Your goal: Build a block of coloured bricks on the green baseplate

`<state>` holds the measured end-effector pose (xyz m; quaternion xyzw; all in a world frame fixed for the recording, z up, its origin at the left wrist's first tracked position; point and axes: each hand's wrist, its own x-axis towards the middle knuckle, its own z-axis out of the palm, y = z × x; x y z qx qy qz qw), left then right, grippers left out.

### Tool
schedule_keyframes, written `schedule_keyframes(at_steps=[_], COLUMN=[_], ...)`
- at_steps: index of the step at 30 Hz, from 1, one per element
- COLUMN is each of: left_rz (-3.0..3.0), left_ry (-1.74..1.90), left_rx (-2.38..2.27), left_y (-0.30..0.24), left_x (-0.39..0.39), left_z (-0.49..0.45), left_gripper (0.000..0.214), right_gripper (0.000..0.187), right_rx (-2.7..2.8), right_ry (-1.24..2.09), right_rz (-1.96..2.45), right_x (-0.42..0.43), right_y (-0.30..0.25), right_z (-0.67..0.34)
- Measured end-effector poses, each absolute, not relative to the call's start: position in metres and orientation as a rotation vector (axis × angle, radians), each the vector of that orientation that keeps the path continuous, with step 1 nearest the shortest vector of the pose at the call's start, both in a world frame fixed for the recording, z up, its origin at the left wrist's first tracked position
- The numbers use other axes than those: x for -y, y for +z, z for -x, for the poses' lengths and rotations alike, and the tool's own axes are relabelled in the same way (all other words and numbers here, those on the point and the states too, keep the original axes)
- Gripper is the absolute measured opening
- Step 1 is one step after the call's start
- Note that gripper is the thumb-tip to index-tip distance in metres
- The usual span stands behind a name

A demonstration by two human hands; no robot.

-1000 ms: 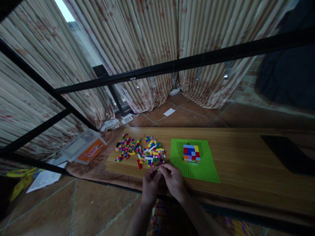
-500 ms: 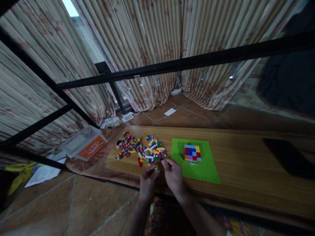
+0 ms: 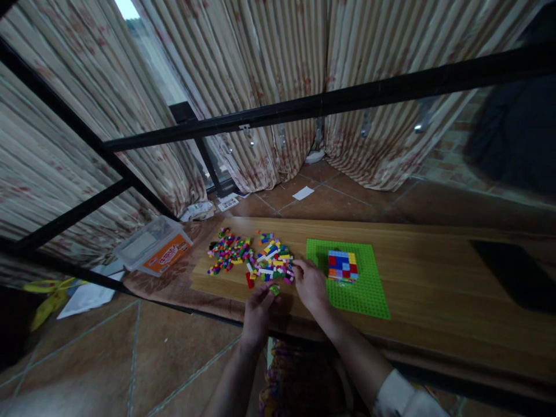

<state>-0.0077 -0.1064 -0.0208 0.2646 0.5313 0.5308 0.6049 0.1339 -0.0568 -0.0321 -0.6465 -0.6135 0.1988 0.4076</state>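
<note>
My left hand [image 3: 256,313] pinches a small light-green toy brick [image 3: 274,290] between thumb and fingertips, just above the near edge of the table. My right hand [image 3: 311,285] is at the right edge of a pile of loose bricks [image 3: 271,259], its fingers drawn together there. Whatever lies between those fingertips is too small to make out. To the right of that hand lies a green studded baseplate [image 3: 374,289]. A block of red, blue, yellow and orange bricks [image 3: 343,266] stands on it. One red brick [image 3: 249,280] lies in front of the pile.
A second heap of smaller bricks [image 3: 228,250] lies on the left of the wooden table [image 3: 417,278]. Farther left is a clear plastic box [image 3: 154,246] with an orange label. At the right rests a flat black object [image 3: 515,275]. A black metal rail [image 3: 286,117] crosses beyond the table.
My right hand has moved away from the left hand, forward to the edge of the brick pile. The left hand keeps hold of the light-green brick. The view has shifted slightly.
</note>
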Motion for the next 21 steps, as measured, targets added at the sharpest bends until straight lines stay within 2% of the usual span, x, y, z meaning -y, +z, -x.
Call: schedule_keyframes(at_steps=[8,14,21], left_rz=[-0.726,-0.918,-1.248], left_ry=[1.193,1.215,1.173], left_rx=[-1.298,-1.393,-1.509], left_y=[-0.022,-0.032,-0.044], left_x=[0.095,0.084,0.074], left_z=[0.006,0.008,0.015], left_gripper=[0.048,0.037,0.028], right_gripper=[0.021,0.016,0.021], right_rx=[1.753,1.931,2.004], right_ry=[0.458,0.368,0.253], right_rz=[1.611,1.664,1.68], right_x=[0.081,0.08,0.075], right_y=[-0.032,-0.031,-0.032], right_z=[-0.143,-0.128,-0.127])
